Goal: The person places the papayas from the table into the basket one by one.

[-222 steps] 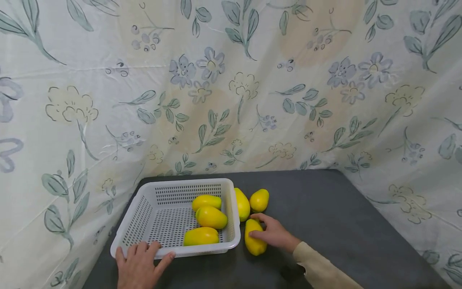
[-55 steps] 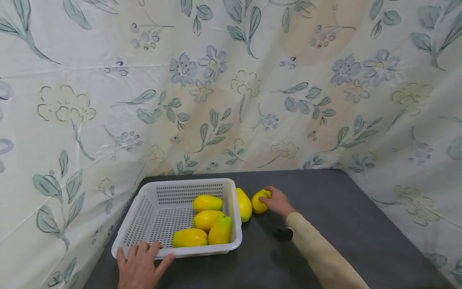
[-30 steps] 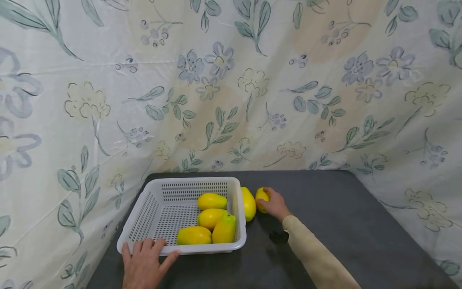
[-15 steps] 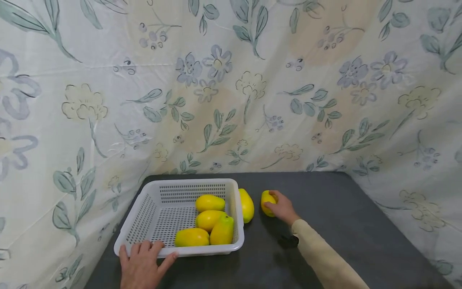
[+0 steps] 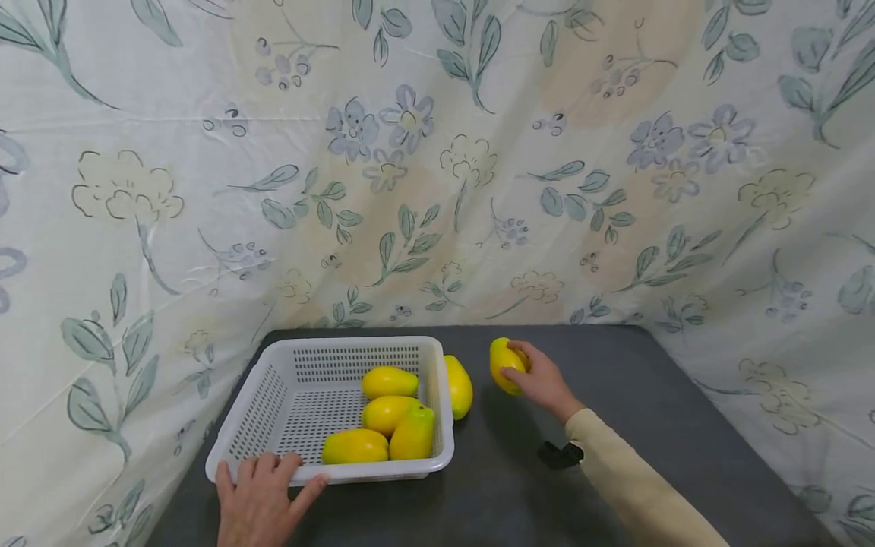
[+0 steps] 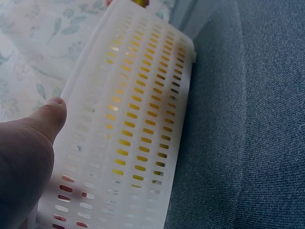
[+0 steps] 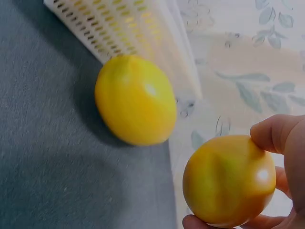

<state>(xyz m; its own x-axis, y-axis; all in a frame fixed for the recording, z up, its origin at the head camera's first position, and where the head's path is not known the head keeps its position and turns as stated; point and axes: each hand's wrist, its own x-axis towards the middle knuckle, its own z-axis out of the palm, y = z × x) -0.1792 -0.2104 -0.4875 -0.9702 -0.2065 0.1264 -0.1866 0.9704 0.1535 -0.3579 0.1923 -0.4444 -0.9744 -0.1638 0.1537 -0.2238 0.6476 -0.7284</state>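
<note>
My right hand [image 5: 547, 380] grips a yellow papaya [image 5: 506, 366], fingers and thumb around its sides, raised above the dark table right of the basket. In the right wrist view that papaya [image 7: 228, 181] shows its rounded end. Another papaya [image 5: 458, 387] lies on the table against the basket's right wall. At the white perforated basket's [image 5: 369, 343] front left, my left hand [image 5: 260, 497] holds the rim. The left wrist view has the thumb [image 6: 50, 117] outside the wall, with skin showing through the slots. Several yellow papayas [image 5: 355, 447] with greenish ends lie in the basket's right half.
The dark grey table [image 5: 581, 357] extends to the right of the basket. A floral cloth [image 5: 465, 228] hangs behind and along both sides. A small black device [image 5: 560, 454] sits at the right wrist.
Another papaya has come into the basket since the oldest frame. My right hand has taken hold of the rear papaya and lifted it off the table. The left hand has stayed at the rim.
</note>
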